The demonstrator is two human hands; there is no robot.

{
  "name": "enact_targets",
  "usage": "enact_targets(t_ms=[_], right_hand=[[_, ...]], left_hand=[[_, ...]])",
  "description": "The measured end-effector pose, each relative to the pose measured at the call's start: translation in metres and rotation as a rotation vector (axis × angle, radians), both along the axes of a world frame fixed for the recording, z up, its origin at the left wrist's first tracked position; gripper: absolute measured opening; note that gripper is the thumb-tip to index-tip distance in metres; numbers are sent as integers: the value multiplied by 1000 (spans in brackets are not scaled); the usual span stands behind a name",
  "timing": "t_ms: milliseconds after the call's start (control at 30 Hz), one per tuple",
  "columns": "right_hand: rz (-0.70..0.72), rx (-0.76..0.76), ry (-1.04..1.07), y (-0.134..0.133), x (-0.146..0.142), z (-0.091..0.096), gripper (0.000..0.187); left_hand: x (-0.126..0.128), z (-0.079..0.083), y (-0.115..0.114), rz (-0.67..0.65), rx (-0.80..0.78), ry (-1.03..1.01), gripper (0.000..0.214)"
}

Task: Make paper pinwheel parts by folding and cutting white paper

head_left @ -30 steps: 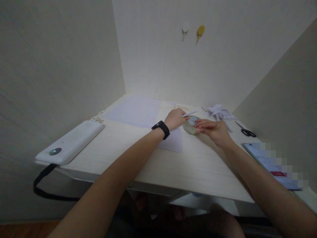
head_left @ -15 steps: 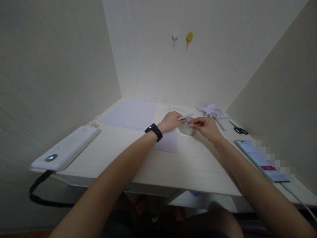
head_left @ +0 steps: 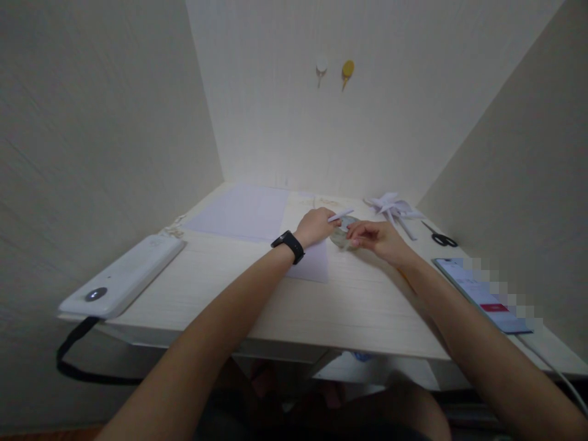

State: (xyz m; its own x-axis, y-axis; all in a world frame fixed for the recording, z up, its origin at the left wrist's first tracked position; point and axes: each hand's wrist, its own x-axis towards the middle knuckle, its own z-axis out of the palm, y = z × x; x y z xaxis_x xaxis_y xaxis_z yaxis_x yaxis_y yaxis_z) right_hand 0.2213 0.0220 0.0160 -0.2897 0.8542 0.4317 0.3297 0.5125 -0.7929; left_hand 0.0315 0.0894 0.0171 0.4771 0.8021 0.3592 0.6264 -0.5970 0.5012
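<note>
My left hand (head_left: 315, 226), with a black band on its wrist, is closed around a thin white paper roll (head_left: 340, 214) that sticks out to the right. It rests on the desk beside a round roll of tape (head_left: 343, 235). My right hand (head_left: 376, 237) is curled over the right side of that roll of tape, fingertips pinching at its edge. A small white sheet of paper (head_left: 313, 264) lies under my left wrist.
A large pale sheet (head_left: 241, 211) lies at the back left of the desk (head_left: 349, 312). A white device (head_left: 124, 275) with a black strap sits at the left edge. Folded white paper shapes (head_left: 390, 205), black scissors (head_left: 440, 237) and a phone (head_left: 482, 294) lie to the right. Two hooks (head_left: 334, 68) hang on the wall.
My right hand went from lying flat over the roll of tape to pinching at its edge. My left hand kept the paper roll. The view shifted slightly.
</note>
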Motion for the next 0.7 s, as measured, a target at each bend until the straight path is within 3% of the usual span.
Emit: enact_targets(t_ms=[167, 300, 500, 700], right_hand=[[121, -16, -7, -3, 1, 5, 21], [108, -43, 49, -2, 3, 2, 21], [21, -36, 106, 0, 5, -1, 22], [4, 44, 28, -4, 3, 4, 23]], left_hand=[[-1, 0, 2, 39, 22, 59, 27], [-2, 4, 1, 51, 11, 80, 27], [0, 13, -21, -192, -172, 79, 35], [6, 8, -19, -192, -201, 81, 28]])
